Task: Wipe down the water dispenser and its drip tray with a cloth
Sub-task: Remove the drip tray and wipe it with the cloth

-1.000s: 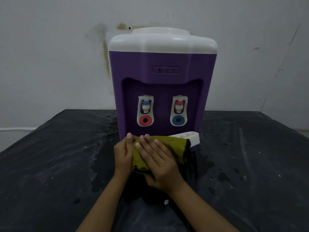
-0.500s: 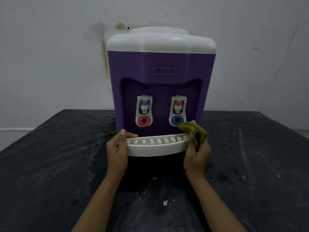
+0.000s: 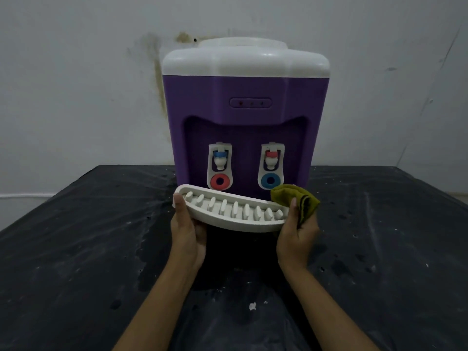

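Black table [image 3: 83, 252], stained wall [image 3: 76, 102], purple dispenser [image 3: 244, 84]

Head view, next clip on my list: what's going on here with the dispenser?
A person faces a purple water dispenser on a black table and holds its white drip tray in both hands at the machine's foot, tilted, left end higher. The left hand grips the tray's left end. The right hand steadies the right end with an olive cloth bunched in its fingers. The cloth sits at the tray's edge, so nothing is being wiped right now.
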